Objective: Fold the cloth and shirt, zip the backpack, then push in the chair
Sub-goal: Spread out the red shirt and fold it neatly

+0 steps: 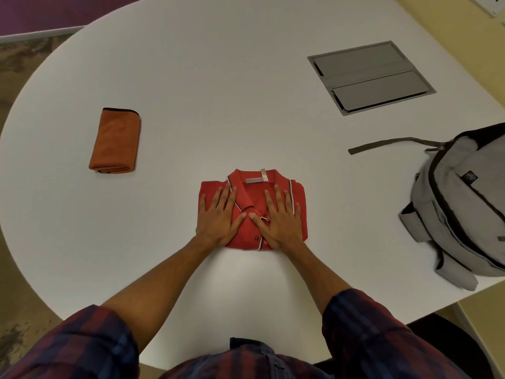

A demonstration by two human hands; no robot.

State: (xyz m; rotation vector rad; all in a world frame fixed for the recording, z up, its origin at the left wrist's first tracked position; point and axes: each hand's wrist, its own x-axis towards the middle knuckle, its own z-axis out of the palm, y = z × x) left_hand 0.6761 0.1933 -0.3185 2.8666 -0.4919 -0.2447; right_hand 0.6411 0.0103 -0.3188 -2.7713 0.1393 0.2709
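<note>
A red collared shirt lies folded into a compact square in the middle of the white table, collar facing away from me. My left hand presses flat on its left half and my right hand lies flat on its right half, fingers straight, thumbs nearly touching. An orange cloth sits folded in a narrow rectangle at the left. A grey backpack lies on its side at the right edge, with a dark zipper line along its top and one strap stretched toward the middle.
A grey flip-lid cable box is set into the table at the back right. A dark chair part shows below the table's right edge. Floor and a purple wall lie beyond the far left rim.
</note>
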